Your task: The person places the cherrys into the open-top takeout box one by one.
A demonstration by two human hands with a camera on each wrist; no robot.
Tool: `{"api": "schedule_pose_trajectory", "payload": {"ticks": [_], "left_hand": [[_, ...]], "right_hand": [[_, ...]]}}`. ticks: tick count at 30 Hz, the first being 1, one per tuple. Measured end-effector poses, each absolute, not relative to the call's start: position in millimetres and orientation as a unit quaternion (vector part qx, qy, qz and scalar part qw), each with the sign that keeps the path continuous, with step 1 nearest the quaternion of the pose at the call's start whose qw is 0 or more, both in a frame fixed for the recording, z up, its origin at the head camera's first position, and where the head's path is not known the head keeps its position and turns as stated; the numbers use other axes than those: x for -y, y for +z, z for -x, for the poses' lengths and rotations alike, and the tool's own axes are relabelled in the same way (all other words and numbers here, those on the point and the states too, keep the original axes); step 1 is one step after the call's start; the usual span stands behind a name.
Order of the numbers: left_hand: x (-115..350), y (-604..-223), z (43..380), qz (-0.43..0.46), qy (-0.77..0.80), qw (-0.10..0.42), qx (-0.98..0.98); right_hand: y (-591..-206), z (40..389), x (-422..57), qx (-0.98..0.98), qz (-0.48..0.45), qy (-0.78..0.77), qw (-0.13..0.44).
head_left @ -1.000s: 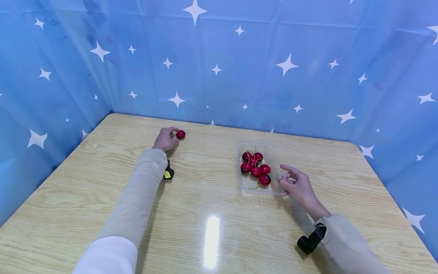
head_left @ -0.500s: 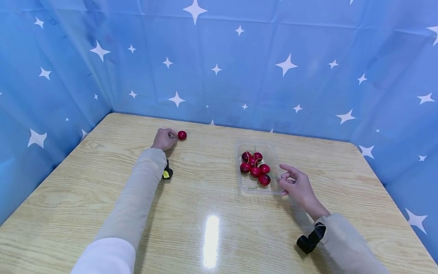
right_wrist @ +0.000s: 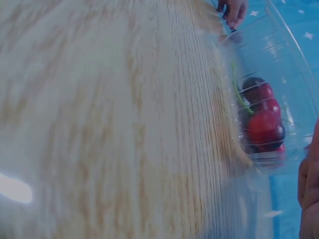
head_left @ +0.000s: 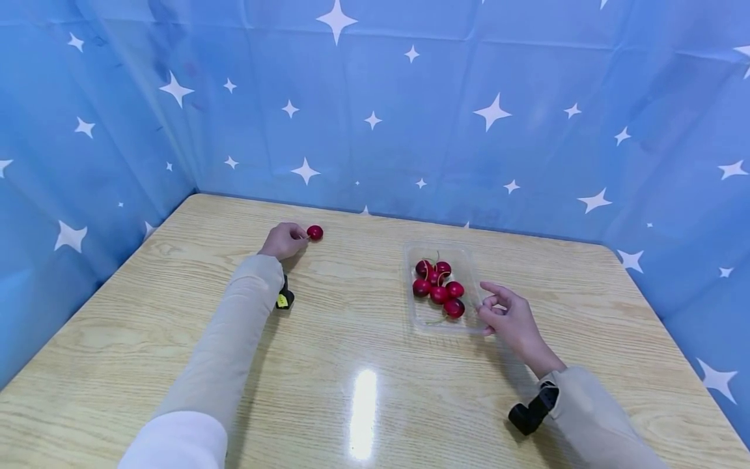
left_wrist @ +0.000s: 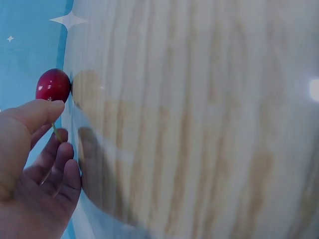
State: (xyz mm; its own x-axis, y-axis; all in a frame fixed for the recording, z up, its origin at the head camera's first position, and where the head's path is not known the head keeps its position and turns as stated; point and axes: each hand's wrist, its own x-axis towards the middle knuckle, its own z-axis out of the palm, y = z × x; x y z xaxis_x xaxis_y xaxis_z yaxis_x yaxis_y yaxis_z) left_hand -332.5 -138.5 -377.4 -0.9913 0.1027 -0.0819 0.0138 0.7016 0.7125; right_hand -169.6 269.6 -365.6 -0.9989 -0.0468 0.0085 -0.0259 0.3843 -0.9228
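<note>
In the head view, a dark red cherry [head_left: 314, 232] lies near the table's back edge on the left. My left hand [head_left: 284, 240] is just left of it, fingers curled about its stem. The left wrist view shows the cherry [left_wrist: 53, 84] beyond my thumb tip, its green stem [left_wrist: 54, 129] running down between thumb and index finger. A clear plastic container [head_left: 436, 324] with several cherries [head_left: 438, 294] stands right of the middle. My right hand [head_left: 513, 324] holds the container's right rim between thumb and fingers. Only its fingers [right_wrist: 310, 194] show at the right wrist view's edge.
The wooden table [head_left: 328, 339] reflects a bright strip of light. A blue curtain with white stars [head_left: 375, 98] hangs behind it and along both sides. A black wrist camera [head_left: 532, 410] hangs below the right sleeve, another [head_left: 285, 299] by the left.
My left fingers have drawn back from beside the cherry's body to its stem. The cherry has shifted slightly to the right. My right hand and the container have stayed in place.
</note>
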Motion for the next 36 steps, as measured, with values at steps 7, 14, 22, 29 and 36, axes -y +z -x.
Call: {"api": "schedule_pose_trajectory", "payload": {"ticks": [7, 14, 22, 29, 36], "left_hand": [[139.4, -374.8, 327.1, -0.046, 0.387, 0.054, -0.919], [139.2, -370.6, 322.6, -0.065, 0.400, 0.042, -0.913], [132.2, -368.8, 321.9, -0.093, 0.425, 0.047, -0.899], [123.9, -368.6, 319.3, -0.122, 0.438, 0.059, -0.889], [120.9, -369.3, 317.1, -0.137, 0.435, 0.047, -0.889]], "right_hand": [[-364.9, 168.0, -269.1, -0.832, 0.016, -0.555, 0.010], [-364.3, 167.8, -269.2, -0.836, 0.017, -0.549, 0.008], [-363.4, 167.1, -269.1, -0.837, 0.014, -0.547, 0.013], [-364.3, 167.6, -269.2, -0.839, 0.014, -0.544, 0.013], [-365.6, 168.2, -269.9, -0.840, 0.014, -0.542, 0.012]]}}
